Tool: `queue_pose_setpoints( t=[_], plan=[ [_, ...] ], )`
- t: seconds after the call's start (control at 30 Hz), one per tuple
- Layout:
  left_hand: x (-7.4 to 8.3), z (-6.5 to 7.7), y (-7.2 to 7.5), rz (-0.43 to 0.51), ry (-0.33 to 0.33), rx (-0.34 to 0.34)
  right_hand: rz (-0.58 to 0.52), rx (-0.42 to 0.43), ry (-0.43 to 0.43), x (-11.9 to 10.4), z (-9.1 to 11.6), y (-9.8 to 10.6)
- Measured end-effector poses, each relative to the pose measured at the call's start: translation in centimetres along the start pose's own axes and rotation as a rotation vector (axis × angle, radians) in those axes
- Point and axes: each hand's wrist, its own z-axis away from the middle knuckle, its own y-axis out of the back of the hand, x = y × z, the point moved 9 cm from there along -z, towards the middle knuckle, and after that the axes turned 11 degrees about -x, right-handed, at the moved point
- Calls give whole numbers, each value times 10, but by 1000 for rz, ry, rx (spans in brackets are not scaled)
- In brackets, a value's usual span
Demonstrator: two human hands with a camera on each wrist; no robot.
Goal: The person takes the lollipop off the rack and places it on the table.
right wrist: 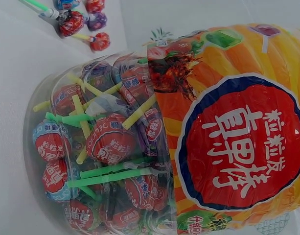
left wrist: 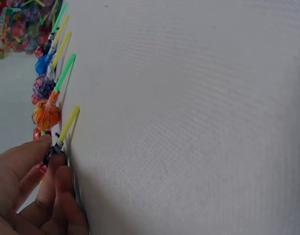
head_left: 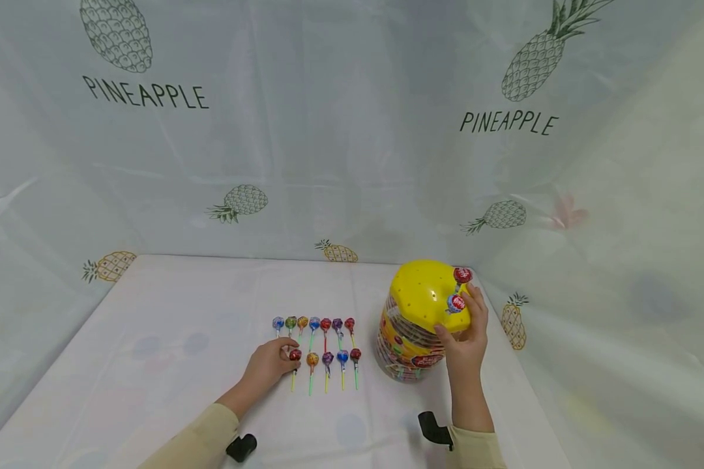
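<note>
At the left end of the front row, my left hand (head_left: 272, 362) pinches a dark red wrapped lollipop (head_left: 295, 355) with a yellow stick (left wrist: 69, 123). The lollipop lies at the table surface, its wrapper neck between thumb and fingers in the left wrist view. My right hand (head_left: 468, 332) grips the yellow lid (head_left: 425, 293) of a clear lollipop jar (head_left: 407, 355), thumb at the near edge and fingers round the right side. Many lollipops show through the jar's wall, below its orange label (right wrist: 228, 142). An orange lollipop (head_left: 312, 359) lies beside the pinched one.
Behind the front row lies a second row of several lollipops, among them a red one (head_left: 325, 324). The white-covered table (head_left: 182, 312) ends at a pineapple-print curtain (head_left: 352, 130). Black wrist mounts (head_left: 242, 447) stick out beside both sleeves.
</note>
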Motion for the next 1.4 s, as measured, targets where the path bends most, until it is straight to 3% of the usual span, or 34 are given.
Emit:
queue_pose_setpoints(
  t=[0.57,0.77,0.87,1.1,1.4],
  plan=[
    [4,1,0,-7,-14,-25,-19,8,-10,5,1,4],
    [8,-1,17,40,7,9,-14,8,-8,3,1,3],
    [29,-2,33,58,-38,40,-12,7,-1,1,1,2],
    [98,-2,64,148,-165,64,-2,-3,15,-2,0,0],
    [171,-6,65,255,-313,50,10,-8,20,-4,-1,-1]
  ],
)
